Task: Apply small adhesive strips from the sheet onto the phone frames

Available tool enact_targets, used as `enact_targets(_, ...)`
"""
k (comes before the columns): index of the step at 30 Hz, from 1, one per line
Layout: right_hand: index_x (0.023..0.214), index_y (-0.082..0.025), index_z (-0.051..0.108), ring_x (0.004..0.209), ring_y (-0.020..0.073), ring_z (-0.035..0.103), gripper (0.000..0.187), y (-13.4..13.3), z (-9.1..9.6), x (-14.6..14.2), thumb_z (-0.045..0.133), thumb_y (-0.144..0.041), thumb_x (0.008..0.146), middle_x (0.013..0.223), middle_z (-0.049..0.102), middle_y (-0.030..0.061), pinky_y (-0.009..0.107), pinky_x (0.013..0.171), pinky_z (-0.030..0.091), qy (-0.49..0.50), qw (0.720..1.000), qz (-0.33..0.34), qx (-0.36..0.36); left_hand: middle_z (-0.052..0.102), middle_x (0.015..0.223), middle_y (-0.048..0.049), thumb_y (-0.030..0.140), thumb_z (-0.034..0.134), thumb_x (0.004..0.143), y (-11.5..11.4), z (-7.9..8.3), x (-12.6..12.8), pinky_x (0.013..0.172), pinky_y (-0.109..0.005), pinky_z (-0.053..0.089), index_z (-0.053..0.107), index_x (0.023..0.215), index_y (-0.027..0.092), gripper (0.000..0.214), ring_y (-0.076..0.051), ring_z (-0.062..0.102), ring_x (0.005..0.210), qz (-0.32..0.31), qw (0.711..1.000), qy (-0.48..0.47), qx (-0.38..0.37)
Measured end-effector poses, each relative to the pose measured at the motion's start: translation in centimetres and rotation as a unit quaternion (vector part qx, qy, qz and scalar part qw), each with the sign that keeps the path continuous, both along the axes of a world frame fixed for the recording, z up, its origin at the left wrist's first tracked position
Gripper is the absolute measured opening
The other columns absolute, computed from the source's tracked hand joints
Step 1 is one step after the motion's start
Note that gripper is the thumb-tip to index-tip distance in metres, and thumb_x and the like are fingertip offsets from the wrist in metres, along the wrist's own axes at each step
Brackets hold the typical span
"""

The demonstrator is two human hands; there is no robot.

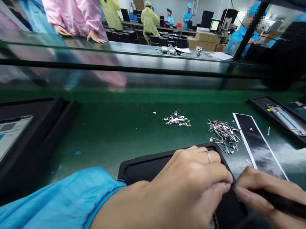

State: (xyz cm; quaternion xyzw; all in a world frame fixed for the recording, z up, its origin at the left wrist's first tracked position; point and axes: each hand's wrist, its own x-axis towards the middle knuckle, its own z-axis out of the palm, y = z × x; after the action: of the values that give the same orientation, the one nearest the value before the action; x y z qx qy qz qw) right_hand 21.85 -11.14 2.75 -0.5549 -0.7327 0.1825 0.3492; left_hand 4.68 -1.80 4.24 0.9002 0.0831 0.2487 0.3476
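My left hand (178, 195), in a blue sleeve with a ring on one finger, lies across a black tray (147, 166) at the bottom centre; its fingers are curled and pressed together at the tray's right edge. My right hand (277, 200) is closed on a thin black tool (291, 205), like tweezers or a pen, whose tip meets my left fingertips. What the fingertips pinch is hidden. Two heaps of small shiny metal parts lie just beyond: one (177, 119) at centre, a larger one (224, 135) beside the tray.
A black strip with a white edge (257, 147) lies right of the tray. Another black tray with a part (287, 120) sits far right, and a large one (22, 143) at left. A dark conveyor (109, 66) runs behind the green mat; other workers stand beyond it.
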Motion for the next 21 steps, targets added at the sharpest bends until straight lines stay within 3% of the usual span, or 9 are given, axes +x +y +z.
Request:
enact_targets(3, 0.066, -0.022, 0.054, 0.048, 0.0066, 0.050, 0.016, 0.0, -0.8, -1.3, 0.052, -0.023, 0.082, 0.057, 0.052, -0.0056, 0.014, 0.045, 0.040, 0.039, 0.997, -0.048, -0.041, 0.056, 0.067, -0.0010, 0.004, 0.054, 0.078, -0.2, -0.8, -0.7, 0.063, -0.024, 0.036, 0.063, 0.074, 0.010, 0.011, -0.012, 0.046, 0.066, 0.036, 0.999, 0.039, 0.012)
enact_targets(7, 0.065, -0.019, 0.051, 0.052, 0.0073, 0.046, 0.022, 0.2, -1.6, -2.4, 0.044, -0.025, 0.086, 0.059, 0.048, -0.0039, 0.017, 0.048, 0.037, 0.038, 0.992, -0.013, -0.122, 0.056, 0.075, -0.0015, 0.007, 0.056, 0.078, -0.2, -1.2, -1.4, 0.065, -0.028, 0.034, 0.062, 0.071, 0.014, 0.011, -0.015, 0.045, 0.072, 0.086, 0.990, 0.100, 0.041)
enact_targets(11, 0.064, -0.018, 0.048, 0.054, 0.0056, 0.046, 0.022, 0.9, -1.8, -2.8, 0.043, -0.021, 0.086, 0.061, 0.047, -0.0045, 0.015, 0.050, 0.036, 0.028, 0.987, 0.037, -0.157, 0.054, 0.071, -0.0010, 0.007, 0.054, 0.078, 0.1, -0.9, -1.9, 0.066, -0.029, 0.034, 0.058, 0.065, 0.014, 0.015, -0.015, 0.044, 0.070, 0.024, 0.983, 0.176, 0.054)
enact_targets(15, 0.066, -0.018, 0.048, 0.054, 0.0049, 0.048, 0.020, 1.2, -2.1, -2.9, 0.044, -0.018, 0.085, 0.061, 0.047, -0.0049, 0.013, 0.050, 0.037, 0.021, 0.988, 0.052, -0.147, 0.054, 0.073, -0.0011, 0.006, 0.054, 0.076, 0.0, -1.1, -2.3, 0.070, -0.031, 0.033, 0.055, 0.063, 0.015, 0.016, -0.015, 0.044, 0.068, 0.029, 0.972, 0.227, 0.042)
enact_targets(21, 0.073, -0.019, 0.055, 0.057, 0.0064, 0.054, 0.016, 1.4, -2.2, -2.9, 0.044, -0.015, 0.084, 0.064, 0.055, -0.0040, 0.013, 0.055, 0.042, -0.002, 0.994, 0.028, -0.109, 0.052, 0.067, 0.0005, 0.010, 0.052, 0.080, 0.0, -2.6, -2.4, 0.071, -0.031, 0.032, 0.058, 0.066, 0.015, 0.017, -0.015, 0.044, 0.069, 0.081, 0.979, 0.186, -0.030)
